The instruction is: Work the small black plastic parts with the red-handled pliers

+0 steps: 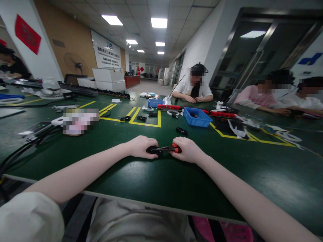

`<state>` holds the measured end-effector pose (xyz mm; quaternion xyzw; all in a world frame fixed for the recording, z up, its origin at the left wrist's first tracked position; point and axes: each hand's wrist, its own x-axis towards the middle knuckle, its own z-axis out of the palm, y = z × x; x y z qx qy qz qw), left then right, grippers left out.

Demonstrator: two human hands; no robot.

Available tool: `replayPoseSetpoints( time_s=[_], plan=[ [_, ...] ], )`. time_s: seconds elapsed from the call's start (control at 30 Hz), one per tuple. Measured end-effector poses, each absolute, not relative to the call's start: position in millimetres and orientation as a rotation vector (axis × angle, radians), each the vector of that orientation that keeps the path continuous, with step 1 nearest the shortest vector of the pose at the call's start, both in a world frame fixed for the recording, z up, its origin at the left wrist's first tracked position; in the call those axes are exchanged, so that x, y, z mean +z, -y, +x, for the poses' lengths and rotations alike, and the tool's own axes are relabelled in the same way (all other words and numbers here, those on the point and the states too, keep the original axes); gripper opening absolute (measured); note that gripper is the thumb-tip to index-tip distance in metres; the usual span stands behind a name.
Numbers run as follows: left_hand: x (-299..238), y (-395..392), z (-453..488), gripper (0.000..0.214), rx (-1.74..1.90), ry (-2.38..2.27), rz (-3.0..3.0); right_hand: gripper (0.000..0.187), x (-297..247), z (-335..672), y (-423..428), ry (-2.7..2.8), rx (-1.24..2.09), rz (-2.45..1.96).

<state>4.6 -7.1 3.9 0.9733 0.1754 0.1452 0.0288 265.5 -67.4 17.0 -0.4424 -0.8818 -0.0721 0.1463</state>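
My left hand (140,147) rests on the green table (161,181) with its fingers closed around a small black part (152,150). My right hand (187,150) is closed on the red-and-black handle of a screwdriver (169,148), whose thin shaft points left into the black part. Both hands sit close together near the table's middle, a little back from the near edge. Another small black part (182,130) lies just beyond my right hand.
A blue bin (197,117) and a smaller blue bin (155,103) stand farther back, with red strips (169,107) and loose black parts (141,118) inside yellow floor-tape lines. Black cables (22,148) run at the left. People sit across the table and at the right.
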Motion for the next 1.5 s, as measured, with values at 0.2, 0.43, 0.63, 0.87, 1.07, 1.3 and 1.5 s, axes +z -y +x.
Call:
replayPoseSetpoints(
  time_s=[0.2, 0.43, 0.63, 0.87, 1.07, 1.3, 1.5],
  plan=[
    [4, 7, 6, 0.033, 0.443, -0.535, 3.060, 0.023, 15, 267, 66, 2.510, -0.288, -1.265],
    [2, 5, 4, 0.038, 0.467, -0.442, 3.157, 0.022, 14, 271, 63, 2.479, -0.332, -1.242],
    [3, 4, 3, 0.036, 0.495, -0.347, 3.123, 0.023, 16, 273, 64, 2.431, -0.367, -1.258],
    [4, 3, 2, 0.034, 0.569, -0.328, 3.025, 0.023, 15, 276, 63, 2.417, -0.376, -1.275],
    [3, 2, 2, 0.045, 0.571, -0.330, 2.936, 0.024, 14, 278, 62, 2.419, -0.366, -1.276],
    [6, 1, 0, 0.029, 0.545, -0.282, 2.810, 0.023, 14, 278, 61, 2.417, -0.349, -1.281],
    [1, 0, 3, 0.030, 0.634, -0.327, 2.728, 0.024, 13, 278, 60, 2.421, -0.340, -1.278]
  ],
)
